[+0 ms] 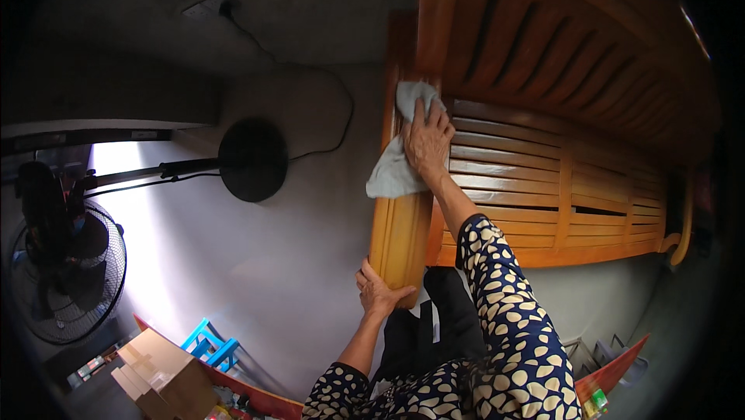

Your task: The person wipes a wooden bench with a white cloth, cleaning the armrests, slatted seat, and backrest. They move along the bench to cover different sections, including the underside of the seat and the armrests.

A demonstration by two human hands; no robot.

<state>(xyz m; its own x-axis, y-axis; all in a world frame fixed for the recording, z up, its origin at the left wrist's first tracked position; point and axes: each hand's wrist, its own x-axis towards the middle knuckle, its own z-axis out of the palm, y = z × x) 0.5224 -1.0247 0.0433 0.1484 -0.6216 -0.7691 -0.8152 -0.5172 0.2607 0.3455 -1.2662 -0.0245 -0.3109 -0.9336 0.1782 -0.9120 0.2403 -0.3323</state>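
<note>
A wooden bench point(504, 179) with a slatted seat and back stands ahead and to the right. Its broad yellow-brown armrest point(400, 237) runs away from me near the middle of the view. Toward the armrest's far end, my right hand point(427, 140) presses a pale grey cloth point(394, 171) against the wood, with part of the cloth bunched beyond the fingers and part draping over the left edge. My left hand point(378, 289) grips the near end of the armrest, thumb on top and fingers over the left side.
On the left stands a black pedestal fan point(70, 265) with a round base point(252, 159); its cord point(351, 109) runs to a wall socket point(206, 5). A blue plastic stool point(211, 345) and an open cardboard box point(167, 373) are at the lower left.
</note>
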